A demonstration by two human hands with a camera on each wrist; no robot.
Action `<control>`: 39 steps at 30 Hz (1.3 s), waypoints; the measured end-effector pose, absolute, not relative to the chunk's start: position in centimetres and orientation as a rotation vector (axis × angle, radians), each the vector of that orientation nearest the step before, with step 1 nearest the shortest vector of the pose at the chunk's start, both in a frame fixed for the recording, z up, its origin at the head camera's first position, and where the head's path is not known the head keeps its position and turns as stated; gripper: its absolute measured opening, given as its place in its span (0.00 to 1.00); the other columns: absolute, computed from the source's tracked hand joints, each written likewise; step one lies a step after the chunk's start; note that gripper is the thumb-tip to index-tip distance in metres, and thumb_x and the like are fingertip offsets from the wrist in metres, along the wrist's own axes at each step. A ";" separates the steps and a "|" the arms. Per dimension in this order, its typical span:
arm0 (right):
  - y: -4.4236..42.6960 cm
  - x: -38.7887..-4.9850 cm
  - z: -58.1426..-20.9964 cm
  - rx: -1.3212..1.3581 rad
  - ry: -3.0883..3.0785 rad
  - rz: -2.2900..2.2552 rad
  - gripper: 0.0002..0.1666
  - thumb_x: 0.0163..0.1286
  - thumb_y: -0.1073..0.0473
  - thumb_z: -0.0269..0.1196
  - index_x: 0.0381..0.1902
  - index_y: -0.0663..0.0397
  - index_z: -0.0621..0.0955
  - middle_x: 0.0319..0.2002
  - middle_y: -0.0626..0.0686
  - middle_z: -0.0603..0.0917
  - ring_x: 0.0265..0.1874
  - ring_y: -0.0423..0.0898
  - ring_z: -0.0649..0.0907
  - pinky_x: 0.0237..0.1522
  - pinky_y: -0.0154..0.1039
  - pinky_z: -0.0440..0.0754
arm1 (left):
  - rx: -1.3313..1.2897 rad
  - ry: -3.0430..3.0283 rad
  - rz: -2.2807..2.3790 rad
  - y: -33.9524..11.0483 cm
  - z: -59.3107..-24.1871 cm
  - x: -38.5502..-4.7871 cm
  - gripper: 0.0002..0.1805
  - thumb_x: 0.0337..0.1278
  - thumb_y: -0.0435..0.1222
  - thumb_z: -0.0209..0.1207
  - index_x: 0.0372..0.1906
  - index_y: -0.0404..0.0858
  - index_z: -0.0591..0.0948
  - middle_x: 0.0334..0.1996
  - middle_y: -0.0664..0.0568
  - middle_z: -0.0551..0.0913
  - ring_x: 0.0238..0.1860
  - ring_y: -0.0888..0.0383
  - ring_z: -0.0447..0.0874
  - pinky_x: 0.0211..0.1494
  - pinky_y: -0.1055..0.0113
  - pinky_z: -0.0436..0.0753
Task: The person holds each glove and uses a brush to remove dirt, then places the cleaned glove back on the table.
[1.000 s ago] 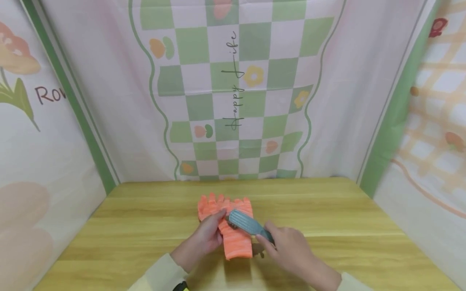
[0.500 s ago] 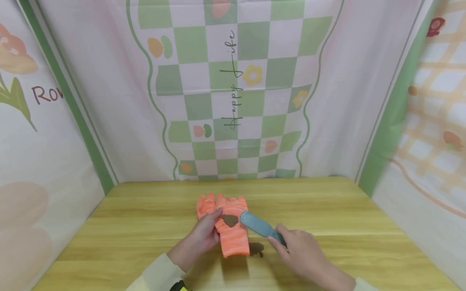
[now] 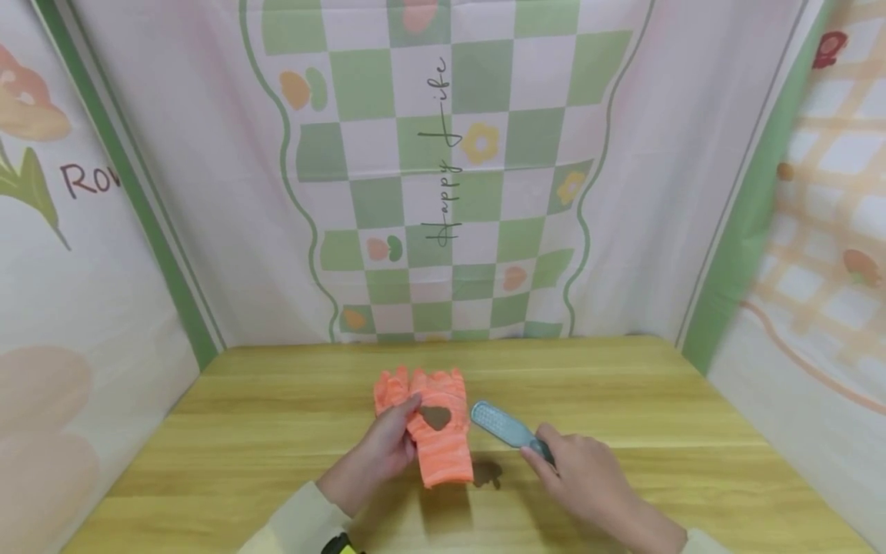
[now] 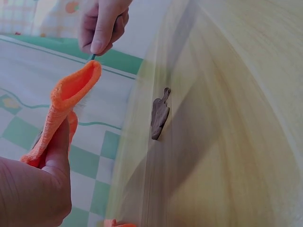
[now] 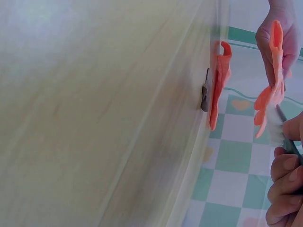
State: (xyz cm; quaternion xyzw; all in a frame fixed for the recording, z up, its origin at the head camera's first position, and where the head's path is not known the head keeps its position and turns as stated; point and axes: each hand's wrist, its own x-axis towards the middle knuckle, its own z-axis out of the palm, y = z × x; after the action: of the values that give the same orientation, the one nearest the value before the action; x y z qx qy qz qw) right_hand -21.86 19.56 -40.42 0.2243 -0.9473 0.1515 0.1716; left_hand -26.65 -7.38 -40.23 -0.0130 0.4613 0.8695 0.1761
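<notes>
My left hand (image 3: 385, 448) holds an orange knit glove (image 3: 445, 455) above the table, thumb on top, its cuff towards me. A brown patch (image 3: 435, 418) marks the glove's upward face. To the right, my right hand (image 3: 583, 475) grips the handle of a teal brush (image 3: 504, 425). In the head view the brush head is just apart from the glove, its back upward; white bristles (image 5: 274, 125) show in the right wrist view. A second orange glove (image 5: 219, 82) lies on the table beyond; the held glove partly hides it from the head camera.
A dark brown flat piece (image 4: 160, 113) with a narrow end lies on the wooden table (image 3: 277, 431), just right of the held glove's cuff in the head view. Printed cloth curtains (image 3: 477, 192) surround the table at the back and sides.
The brush has moved off the glove to the right, uncovering the brown patch. My left hand and the glove have shifted only slightly left.
</notes>
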 end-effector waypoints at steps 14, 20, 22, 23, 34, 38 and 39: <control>18.4 -22.8 -38.6 0.631 -2.496 0.520 0.16 0.70 0.51 0.62 0.25 0.46 0.71 0.13 0.36 0.61 0.10 0.31 0.59 0.11 0.29 0.58 | -0.021 1.335 2.448 -7.0 -40.2 -26.7 0.24 0.77 0.39 0.41 0.65 0.25 0.62 0.41 0.51 0.82 0.46 0.58 0.81 0.57 0.60 0.77; 16.5 -22.7 -38.5 0.789 -2.416 0.575 0.15 0.70 0.51 0.62 0.26 0.44 0.70 0.14 0.34 0.60 0.11 0.27 0.57 0.11 0.26 0.57 | -0.008 1.302 2.429 -6.4 -40.3 -26.8 0.19 0.77 0.39 0.42 0.59 0.27 0.67 0.39 0.53 0.83 0.43 0.61 0.82 0.53 0.66 0.79; 16.0 -22.5 -38.7 0.803 -2.442 0.576 0.15 0.71 0.50 0.61 0.26 0.44 0.70 0.14 0.34 0.61 0.11 0.28 0.58 0.12 0.27 0.58 | 0.005 1.290 2.434 -6.2 -40.3 -26.8 0.21 0.77 0.39 0.42 0.62 0.26 0.66 0.42 0.51 0.84 0.46 0.60 0.82 0.55 0.65 0.78; 15.8 -22.5 -38.9 0.803 -2.460 0.573 0.15 0.71 0.49 0.61 0.27 0.44 0.70 0.14 0.34 0.61 0.11 0.28 0.58 0.12 0.27 0.58 | 0.008 1.289 2.435 -6.1 -40.3 -26.8 0.23 0.77 0.38 0.42 0.64 0.25 0.65 0.44 0.50 0.83 0.48 0.59 0.81 0.57 0.64 0.77; 15.4 -22.2 -40.0 0.805 -2.517 0.509 0.16 0.71 0.47 0.61 0.26 0.44 0.69 0.14 0.36 0.59 0.12 0.30 0.59 0.13 0.28 0.58 | -0.045 1.328 2.419 -6.2 -40.2 -26.4 0.27 0.77 0.40 0.41 0.69 0.24 0.60 0.60 0.40 0.76 0.64 0.49 0.71 0.65 0.58 0.70; 15.9 -22.2 -40.2 0.821 -2.497 0.503 0.16 0.71 0.48 0.61 0.26 0.45 0.70 0.14 0.35 0.60 0.12 0.29 0.58 0.12 0.27 0.58 | -0.052 1.334 2.423 -6.4 -40.4 -26.5 0.26 0.77 0.40 0.41 0.68 0.24 0.60 0.54 0.43 0.79 0.61 0.50 0.74 0.64 0.57 0.71; 16.1 -22.2 -40.3 0.827 -2.492 0.503 0.16 0.71 0.49 0.61 0.26 0.45 0.70 0.14 0.35 0.60 0.11 0.29 0.57 0.12 0.26 0.58 | -0.054 1.337 2.425 -6.4 -40.4 -26.5 0.26 0.77 0.40 0.41 0.68 0.24 0.60 0.52 0.45 0.80 0.59 0.51 0.75 0.64 0.56 0.72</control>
State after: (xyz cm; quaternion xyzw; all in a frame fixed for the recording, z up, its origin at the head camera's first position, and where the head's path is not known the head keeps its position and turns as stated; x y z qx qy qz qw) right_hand -22.21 16.11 -40.29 0.3010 -0.9067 0.1830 0.2318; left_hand -26.48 -6.39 -40.36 -0.0192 0.4742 0.8606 0.1848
